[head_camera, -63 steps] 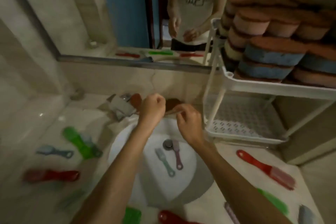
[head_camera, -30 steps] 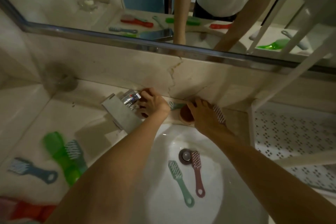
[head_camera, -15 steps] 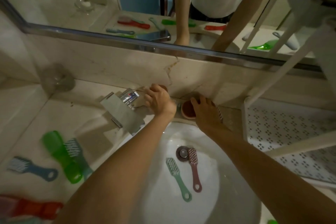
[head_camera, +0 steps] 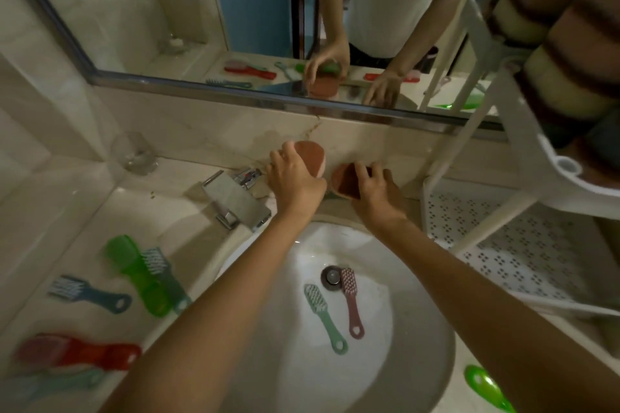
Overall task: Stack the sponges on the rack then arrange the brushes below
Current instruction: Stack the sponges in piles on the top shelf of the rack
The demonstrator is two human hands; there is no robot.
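Observation:
My left hand (head_camera: pixel 295 178) grips a round brown-topped sponge (head_camera: pixel 312 157) lifted behind the tap. Beside it, my right hand (head_camera: pixel 372 191) curls round a second brown sponge (head_camera: pixel 344 179) on the ledge behind the basin. The white rack (head_camera: pixel 523 131) stands at the right, its top shelf stacked with several sponges (head_camera: pixel 563 43) and its perforated lower shelf (head_camera: pixel 523 251) bare. A teal brush (head_camera: pixel 323 317) and a maroon brush (head_camera: pixel 350 300) lie in the basin. On the left counter lie a green brush (head_camera: pixel 137 275), a blue brush (head_camera: pixel 89 293) and a red brush (head_camera: pixel 80 352).
A chrome tap (head_camera: pixel 235 198) sits left of my hands. The white basin (head_camera: pixel 419 329) fills the middle. A glass (head_camera: pixel 134 154) stands in the back left corner. The mirror (head_camera: pixel 201 10) runs along the wall. Another green brush (head_camera: pixel 486 389) lies at the lower right.
My left hand has lifted a sponge off the ledge behind the tap. My right hand has closed over the other sponge. The view tilted up, bringing the stacked rack shelf back in.

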